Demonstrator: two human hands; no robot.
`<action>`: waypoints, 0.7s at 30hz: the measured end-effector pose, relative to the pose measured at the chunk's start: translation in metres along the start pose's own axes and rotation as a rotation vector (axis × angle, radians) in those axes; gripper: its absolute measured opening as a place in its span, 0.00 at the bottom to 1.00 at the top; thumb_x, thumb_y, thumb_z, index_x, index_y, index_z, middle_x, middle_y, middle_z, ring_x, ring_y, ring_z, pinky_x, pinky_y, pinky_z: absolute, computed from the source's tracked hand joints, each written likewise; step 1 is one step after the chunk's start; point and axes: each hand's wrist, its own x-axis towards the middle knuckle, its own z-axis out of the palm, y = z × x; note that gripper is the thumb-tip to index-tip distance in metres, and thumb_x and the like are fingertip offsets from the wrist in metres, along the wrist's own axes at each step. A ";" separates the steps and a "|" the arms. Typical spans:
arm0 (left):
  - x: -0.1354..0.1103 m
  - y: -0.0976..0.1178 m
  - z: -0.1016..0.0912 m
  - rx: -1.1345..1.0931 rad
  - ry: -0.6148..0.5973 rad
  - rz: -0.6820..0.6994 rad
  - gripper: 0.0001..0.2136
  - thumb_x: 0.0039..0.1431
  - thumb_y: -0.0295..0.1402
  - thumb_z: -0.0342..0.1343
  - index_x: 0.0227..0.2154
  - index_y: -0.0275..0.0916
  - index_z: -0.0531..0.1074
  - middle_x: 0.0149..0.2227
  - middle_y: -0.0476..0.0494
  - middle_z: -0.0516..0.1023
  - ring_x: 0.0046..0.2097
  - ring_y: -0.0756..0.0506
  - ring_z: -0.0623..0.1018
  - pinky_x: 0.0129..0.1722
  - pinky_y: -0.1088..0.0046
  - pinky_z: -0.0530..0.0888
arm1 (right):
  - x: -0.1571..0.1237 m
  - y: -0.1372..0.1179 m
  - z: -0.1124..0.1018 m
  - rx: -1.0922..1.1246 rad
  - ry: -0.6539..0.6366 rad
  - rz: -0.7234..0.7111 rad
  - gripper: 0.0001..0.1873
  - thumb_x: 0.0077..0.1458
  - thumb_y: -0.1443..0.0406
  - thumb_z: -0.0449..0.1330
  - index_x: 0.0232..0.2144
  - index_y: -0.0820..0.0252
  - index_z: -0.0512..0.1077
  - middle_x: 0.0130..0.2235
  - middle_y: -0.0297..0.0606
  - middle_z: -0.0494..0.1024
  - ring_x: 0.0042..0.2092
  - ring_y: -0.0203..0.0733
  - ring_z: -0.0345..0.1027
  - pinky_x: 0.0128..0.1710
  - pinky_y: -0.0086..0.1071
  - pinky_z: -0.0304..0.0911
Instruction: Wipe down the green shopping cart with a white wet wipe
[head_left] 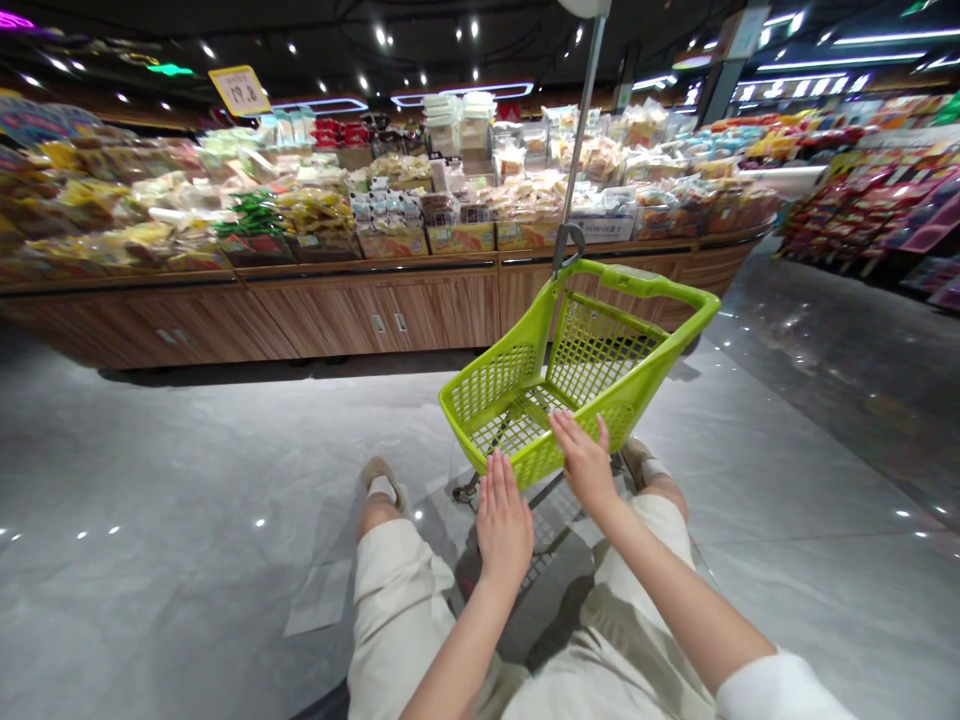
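A lime-green plastic mesh shopping basket (637, 285) sits on a low wheeled cart (551, 510) right in front of my legs, and nothing shows inside it. A thin metal pole (581, 130) rises from its far side. My right hand (585, 462) lies flat with fingers spread, its fingertips at the basket's near rim. My left hand (505, 525) is also open and flat, just behind that rim, and I cannot tell whether it touches. The cart's lower frame is partly hidden behind the basket and my hands.
A long wood-fronted display counter (390, 315) piled with packaged foods stands ahead, with a yellow price sign (240, 90) above it. Shelves of colourful packets (862, 210) stand at the right. Polished grey floor (172, 470) surrounds the cart, and my legs are directly below my hands.
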 end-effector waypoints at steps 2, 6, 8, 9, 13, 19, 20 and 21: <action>-0.001 -0.001 0.002 0.005 -0.004 0.001 0.43 0.60 0.23 0.50 0.69 0.30 0.26 0.72 0.29 0.46 0.72 0.37 0.48 0.68 0.55 0.58 | -0.008 -0.033 0.007 0.041 -0.036 -0.115 0.38 0.52 0.79 0.47 0.64 0.57 0.60 0.64 0.42 0.67 0.66 0.41 0.59 0.70 0.47 0.29; -0.001 -0.007 0.001 0.032 -0.006 0.016 0.43 0.58 0.22 0.49 0.69 0.31 0.27 0.72 0.30 0.48 0.72 0.38 0.49 0.68 0.57 0.58 | -0.009 -0.037 0.005 0.092 -0.115 -0.305 0.36 0.55 0.78 0.46 0.64 0.55 0.61 0.64 0.39 0.67 0.66 0.36 0.57 0.70 0.43 0.28; 0.000 -0.009 -0.001 0.041 -0.003 0.018 0.41 0.60 0.23 0.48 0.69 0.31 0.28 0.72 0.31 0.48 0.72 0.39 0.50 0.68 0.57 0.59 | -0.001 -0.007 -0.003 0.067 -0.104 -0.252 0.38 0.53 0.80 0.46 0.64 0.52 0.61 0.63 0.37 0.68 0.65 0.37 0.59 0.70 0.47 0.25; 0.000 -0.009 -0.002 0.044 0.000 0.017 0.41 0.61 0.23 0.48 0.69 0.31 0.28 0.72 0.31 0.48 0.72 0.39 0.50 0.68 0.58 0.59 | 0.004 0.009 -0.006 0.043 -0.083 -0.192 0.40 0.51 0.80 0.46 0.64 0.51 0.60 0.63 0.37 0.69 0.65 0.38 0.60 0.69 0.49 0.24; 0.001 -0.003 0.000 0.039 0.005 -0.003 0.40 0.62 0.25 0.49 0.69 0.29 0.29 0.72 0.29 0.47 0.72 0.38 0.49 0.68 0.56 0.59 | 0.011 0.027 -0.009 -0.027 -0.005 0.040 0.43 0.46 0.81 0.47 0.65 0.53 0.59 0.64 0.41 0.68 0.64 0.44 0.61 0.68 0.56 0.28; 0.001 0.000 0.004 0.055 0.000 -0.017 0.42 0.60 0.23 0.49 0.69 0.29 0.28 0.72 0.29 0.47 0.72 0.38 0.47 0.69 0.55 0.57 | -0.007 -0.046 0.008 0.059 -0.097 -0.184 0.38 0.52 0.79 0.46 0.65 0.57 0.60 0.64 0.41 0.66 0.67 0.38 0.56 0.70 0.45 0.31; 0.001 -0.002 0.004 0.060 0.000 -0.013 0.42 0.60 0.23 0.49 0.69 0.29 0.28 0.72 0.29 0.48 0.72 0.38 0.47 0.69 0.56 0.57 | -0.007 -0.046 0.008 0.070 -0.113 -0.231 0.37 0.53 0.79 0.46 0.64 0.56 0.60 0.64 0.40 0.67 0.67 0.37 0.56 0.70 0.44 0.30; 0.001 -0.004 0.003 0.063 0.001 -0.008 0.41 0.60 0.23 0.48 0.69 0.29 0.28 0.72 0.30 0.48 0.72 0.38 0.47 0.69 0.56 0.57 | -0.006 -0.039 0.006 0.074 -0.121 -0.264 0.38 0.53 0.79 0.46 0.64 0.54 0.60 0.64 0.39 0.67 0.66 0.36 0.57 0.70 0.44 0.28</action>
